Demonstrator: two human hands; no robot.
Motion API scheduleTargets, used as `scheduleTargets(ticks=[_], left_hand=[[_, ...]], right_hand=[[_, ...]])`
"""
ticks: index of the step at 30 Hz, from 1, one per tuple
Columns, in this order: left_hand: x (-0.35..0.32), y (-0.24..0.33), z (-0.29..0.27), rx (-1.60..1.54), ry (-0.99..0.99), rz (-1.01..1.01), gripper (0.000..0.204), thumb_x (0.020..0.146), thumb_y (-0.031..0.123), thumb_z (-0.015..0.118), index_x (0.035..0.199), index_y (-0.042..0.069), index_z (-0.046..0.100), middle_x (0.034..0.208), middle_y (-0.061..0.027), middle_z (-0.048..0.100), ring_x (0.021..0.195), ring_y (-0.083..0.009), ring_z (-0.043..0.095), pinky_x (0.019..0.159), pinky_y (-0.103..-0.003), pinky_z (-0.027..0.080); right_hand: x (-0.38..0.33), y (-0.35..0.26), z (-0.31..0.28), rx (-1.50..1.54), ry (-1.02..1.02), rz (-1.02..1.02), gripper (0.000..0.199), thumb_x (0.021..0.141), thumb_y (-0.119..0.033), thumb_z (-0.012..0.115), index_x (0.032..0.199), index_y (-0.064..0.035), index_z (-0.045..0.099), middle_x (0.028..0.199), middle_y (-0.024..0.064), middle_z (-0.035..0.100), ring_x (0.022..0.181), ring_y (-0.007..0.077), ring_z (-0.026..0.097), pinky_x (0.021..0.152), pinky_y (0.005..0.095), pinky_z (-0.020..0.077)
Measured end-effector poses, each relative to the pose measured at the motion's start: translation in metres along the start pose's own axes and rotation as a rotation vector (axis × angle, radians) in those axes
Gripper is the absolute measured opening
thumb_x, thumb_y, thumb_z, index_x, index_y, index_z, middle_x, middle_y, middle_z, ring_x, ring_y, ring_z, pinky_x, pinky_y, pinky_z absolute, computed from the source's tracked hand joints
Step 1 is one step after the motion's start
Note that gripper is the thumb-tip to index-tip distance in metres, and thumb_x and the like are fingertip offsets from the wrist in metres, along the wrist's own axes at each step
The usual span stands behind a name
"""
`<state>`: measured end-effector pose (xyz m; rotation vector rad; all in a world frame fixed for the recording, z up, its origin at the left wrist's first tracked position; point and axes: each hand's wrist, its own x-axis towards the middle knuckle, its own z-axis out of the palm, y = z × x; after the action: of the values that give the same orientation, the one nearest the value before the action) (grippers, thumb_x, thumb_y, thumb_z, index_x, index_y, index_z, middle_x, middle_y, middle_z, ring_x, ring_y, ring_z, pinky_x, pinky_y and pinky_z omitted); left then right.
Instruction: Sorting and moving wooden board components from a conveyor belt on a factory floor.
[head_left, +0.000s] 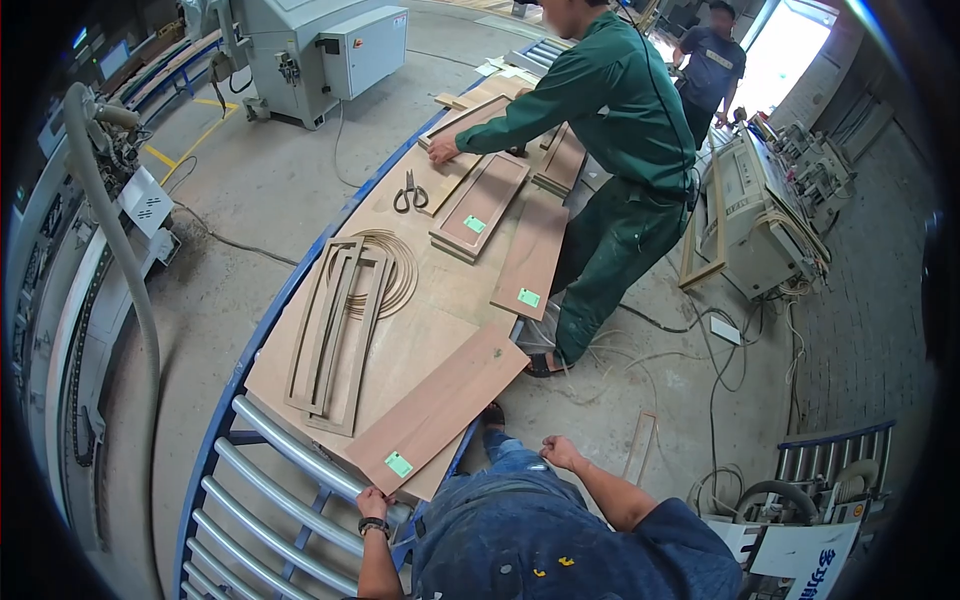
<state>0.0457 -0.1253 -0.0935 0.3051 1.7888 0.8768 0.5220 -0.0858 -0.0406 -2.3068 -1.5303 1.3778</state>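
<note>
My left hand (pixel 373 503), with a dark bracelet at the wrist, is closed on the near corner of a long wooden panel (pixel 440 405). A green label (pixel 398 464) is stuck on that panel near the hand. The panel lies slantwise on the worktable (pixel 440 315), its right side at the table's edge. My right hand (pixel 563 452) hangs beside my leg, fingers curled, with nothing visible in it. Left of the panel lie rectangular wooden frames (pixel 360 345), partly over a coil of thin strip (pixel 405 270).
Across the table a co-worker in green (pixel 620 110) reaches over stacked framed panels (pixel 480 210). Scissors (pixel 410 192) lie nearby. A labelled board (pixel 535 250) rests along the table's right edge. Metal rollers (pixel 290 480) run at the near end. Cables (pixel 690 330) and a thin frame (pixel 642 445) lie on the floor.
</note>
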Motion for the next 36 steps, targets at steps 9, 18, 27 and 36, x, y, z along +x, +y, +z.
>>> scheduleTargets(ticks=[9, 18, 27, 36], left_hand=[[-0.002, 0.003, -0.001, 0.008, -0.016, 0.005, 0.019, 0.088, 0.002, 0.042, 0.088, -0.007, 0.059, 0.074, -0.0164, 0.064, 0.058, -0.0252, 0.065, 0.047, -0.031, 0.054], [-0.001, 0.002, 0.001, -0.039, -0.004, -0.011, 0.017, 0.083, 0.003, 0.049, 0.084, -0.009, 0.061, 0.073, -0.0144, 0.063, 0.057, -0.0236, 0.064, 0.048, -0.031, 0.054], [0.000, -0.003, -0.002, -0.029, -0.012, -0.018, 0.018, 0.089, 0.002, 0.043, 0.086, -0.006, 0.058, 0.072, -0.0147, 0.064, 0.057, -0.0231, 0.064, 0.048, -0.031, 0.054], [0.006, -0.011, 0.000, -0.077, 0.006, 0.000, 0.019, 0.085, 0.005, 0.047, 0.081, -0.007, 0.060, 0.067, -0.0118, 0.061, 0.052, -0.0215, 0.061, 0.047, -0.031, 0.052]], right_hand=[[0.001, 0.006, 0.005, 0.042, 0.023, -0.024, 0.036, 0.073, -0.015, 0.055, 0.102, 0.0040, 0.063, 0.088, 0.0231, 0.065, 0.083, 0.0316, 0.065, 0.075, 0.0331, 0.0510], [0.003, 0.012, 0.007, 0.033, 0.029, -0.030, 0.036, 0.073, -0.017, 0.056, 0.102, 0.0036, 0.063, 0.089, 0.0224, 0.066, 0.082, 0.0312, 0.065, 0.075, 0.0333, 0.0511], [-0.003, 0.000, 0.004, 0.015, 0.021, -0.005, 0.036, 0.074, -0.018, 0.056, 0.102, 0.0031, 0.063, 0.090, 0.0220, 0.066, 0.087, 0.0320, 0.065, 0.077, 0.0335, 0.0507], [0.004, 0.006, 0.003, -0.018, 0.050, -0.053, 0.036, 0.074, -0.018, 0.065, 0.103, 0.0044, 0.061, 0.080, 0.0163, 0.066, 0.075, 0.0217, 0.064, 0.071, 0.0318, 0.0505]])
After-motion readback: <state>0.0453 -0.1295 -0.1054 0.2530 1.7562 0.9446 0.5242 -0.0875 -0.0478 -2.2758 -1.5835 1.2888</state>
